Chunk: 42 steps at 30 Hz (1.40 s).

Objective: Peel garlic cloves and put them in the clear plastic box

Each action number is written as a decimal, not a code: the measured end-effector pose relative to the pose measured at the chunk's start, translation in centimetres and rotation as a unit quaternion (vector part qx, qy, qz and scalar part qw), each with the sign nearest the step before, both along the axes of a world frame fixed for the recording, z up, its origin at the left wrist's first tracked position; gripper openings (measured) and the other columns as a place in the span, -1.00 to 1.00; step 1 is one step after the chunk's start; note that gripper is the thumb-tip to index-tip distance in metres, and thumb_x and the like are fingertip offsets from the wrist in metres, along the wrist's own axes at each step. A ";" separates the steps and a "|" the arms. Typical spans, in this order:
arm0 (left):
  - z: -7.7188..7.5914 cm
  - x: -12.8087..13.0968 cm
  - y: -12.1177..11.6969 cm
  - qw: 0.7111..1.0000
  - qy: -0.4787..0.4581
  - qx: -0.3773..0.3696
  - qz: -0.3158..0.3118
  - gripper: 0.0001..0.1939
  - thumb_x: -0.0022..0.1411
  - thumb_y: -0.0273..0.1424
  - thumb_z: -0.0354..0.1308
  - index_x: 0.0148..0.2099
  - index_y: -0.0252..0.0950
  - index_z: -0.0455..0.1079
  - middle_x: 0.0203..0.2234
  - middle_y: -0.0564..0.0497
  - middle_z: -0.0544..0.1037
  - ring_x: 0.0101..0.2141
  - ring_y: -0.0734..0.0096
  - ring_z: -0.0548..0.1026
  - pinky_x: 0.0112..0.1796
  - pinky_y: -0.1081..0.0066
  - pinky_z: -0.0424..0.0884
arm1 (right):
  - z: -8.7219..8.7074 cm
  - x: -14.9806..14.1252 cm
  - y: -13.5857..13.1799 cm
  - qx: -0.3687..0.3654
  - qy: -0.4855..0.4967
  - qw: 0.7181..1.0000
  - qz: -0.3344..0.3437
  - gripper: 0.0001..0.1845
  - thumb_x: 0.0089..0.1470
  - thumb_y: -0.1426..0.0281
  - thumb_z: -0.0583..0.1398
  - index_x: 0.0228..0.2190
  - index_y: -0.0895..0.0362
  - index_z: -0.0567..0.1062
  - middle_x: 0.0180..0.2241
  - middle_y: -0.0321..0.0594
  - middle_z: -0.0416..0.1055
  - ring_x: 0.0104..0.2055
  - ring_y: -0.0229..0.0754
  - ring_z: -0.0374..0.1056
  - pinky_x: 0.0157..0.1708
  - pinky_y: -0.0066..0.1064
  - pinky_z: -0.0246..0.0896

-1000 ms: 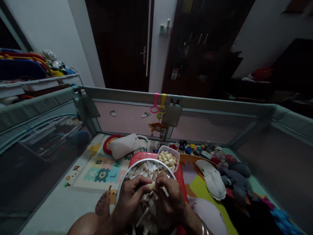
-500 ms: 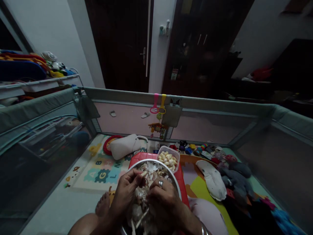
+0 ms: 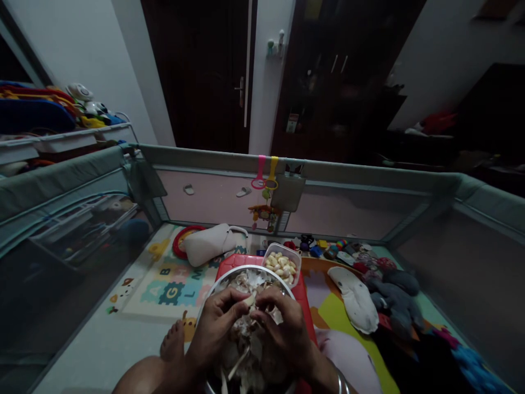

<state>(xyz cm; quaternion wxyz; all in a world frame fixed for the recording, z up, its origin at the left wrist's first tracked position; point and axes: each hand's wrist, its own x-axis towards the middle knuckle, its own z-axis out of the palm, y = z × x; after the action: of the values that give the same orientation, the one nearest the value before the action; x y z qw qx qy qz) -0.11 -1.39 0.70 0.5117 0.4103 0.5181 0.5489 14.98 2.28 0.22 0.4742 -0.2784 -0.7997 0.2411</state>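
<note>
Over a round metal bowl (image 3: 246,268) heaped with papery garlic skins (image 3: 246,345), both hands meet. My left hand (image 3: 217,320) is closed, pinching a pale garlic clove (image 3: 249,300) between thumb and fingertips. My right hand (image 3: 283,323) has its fingertips pinched right beside the clove; what they grip, if anything, is too small to make out. A clear plastic tub (image 3: 296,251) of peeled garlic cloves (image 3: 281,266) stands just behind the bowl on the right. Bowl and tub rest on a red padded surface (image 3: 305,306).
A fabric and mesh playpen rail (image 3: 348,169) encloses the space. A white bag-like item (image 3: 207,246) lies on the letter mat (image 3: 143,312) at left. At right are a white pad (image 3: 355,301), a grey plush toy (image 3: 397,301) and several small toys. My bare foot (image 3: 174,339) is left of the bowl.
My right hand has come up and forward from over the skins to meet my left fingertips at the clove. My left hand has shifted slightly right.
</note>
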 end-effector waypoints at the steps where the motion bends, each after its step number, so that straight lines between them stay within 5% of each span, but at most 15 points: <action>1: 0.1 0.1 0.0 1.000 0.014 0.004 -0.006 -0.82 -0.06 -0.32 0.25 -0.44 -0.37 0.46 -0.54 0.00 0.52 -0.44 0.34 0.42 -0.37 0.44 0.31 | -0.1 0.0 0.0 0.003 0.001 1.000 -0.002 -0.96 0.04 0.46 0.12 -0.44 0.14 0.34 -0.53 -0.26 0.38 -0.50 -0.25 0.31 -0.49 -0.47 0.22; 14: -0.8 0.0 0.0 1.000 0.003 0.007 0.007 -0.85 -0.08 -0.37 0.27 -0.43 -0.36 0.50 -0.52 -0.02 0.57 -0.42 0.32 0.47 -0.34 0.44 0.35 | 0.0 0.0 -0.1 0.062 -0.068 0.993 0.078 -0.82 0.06 0.49 0.02 -0.53 0.14 0.35 -0.59 -0.21 0.37 -0.53 -0.23 0.29 -0.54 -0.45 0.18; 18: -1.0 -0.2 0.0 0.998 0.022 0.018 0.049 -0.84 -0.06 -0.39 0.25 -0.36 -0.32 0.51 -0.45 -0.02 0.59 -0.36 0.29 0.51 -0.28 0.41 0.39 | -0.1 0.2 0.2 0.056 -0.059 0.994 0.075 -0.84 0.06 0.53 0.04 -0.40 0.14 0.40 -0.46 -0.16 0.46 -0.40 -0.20 0.37 -0.41 -0.42 0.25; 23: -1.0 -0.1 -0.3 0.980 0.134 0.114 0.088 -0.84 -0.03 -0.45 0.21 -0.32 -0.24 0.51 -0.39 0.02 0.60 -0.32 0.32 0.52 -0.25 0.43 0.43 | -0.2 0.4 0.3 -0.026 -0.010 1.000 -0.009 -0.94 -0.01 0.40 0.19 -0.44 0.14 0.41 -0.52 -0.23 0.45 -0.49 -0.23 0.36 -0.47 -0.47 0.26; 29: -0.8 0.3 -1.0 0.946 0.246 0.167 0.126 -0.91 -0.05 -0.50 0.20 -0.40 -0.25 0.46 -0.55 0.09 0.58 -0.49 0.40 0.54 -0.47 0.53 0.45 | 0.4 0.3 0.1 -0.086 0.000 0.996 0.029 -0.92 0.00 0.40 0.18 -0.40 0.15 0.47 -0.49 -0.23 0.48 -0.48 -0.25 0.38 -0.45 -0.49 0.24; 42: 0.1 0.7 -0.9 0.931 0.285 0.210 0.083 -0.78 -0.01 -0.51 0.20 -0.23 -0.27 0.45 -0.47 0.07 0.59 -0.46 0.43 0.55 -0.40 0.53 0.48 | -0.4 0.1 0.1 -0.164 0.074 0.984 0.010 -0.78 -0.04 0.34 0.22 -0.63 0.18 0.43 -0.62 -0.28 0.36 -0.55 -0.29 0.27 -0.52 -0.50 0.14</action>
<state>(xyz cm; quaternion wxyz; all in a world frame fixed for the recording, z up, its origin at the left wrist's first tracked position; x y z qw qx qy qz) 0.55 -2.28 0.85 0.1968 0.6030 0.5477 0.5456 15.12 2.41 -0.13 0.4777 -0.3257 -0.7145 0.3941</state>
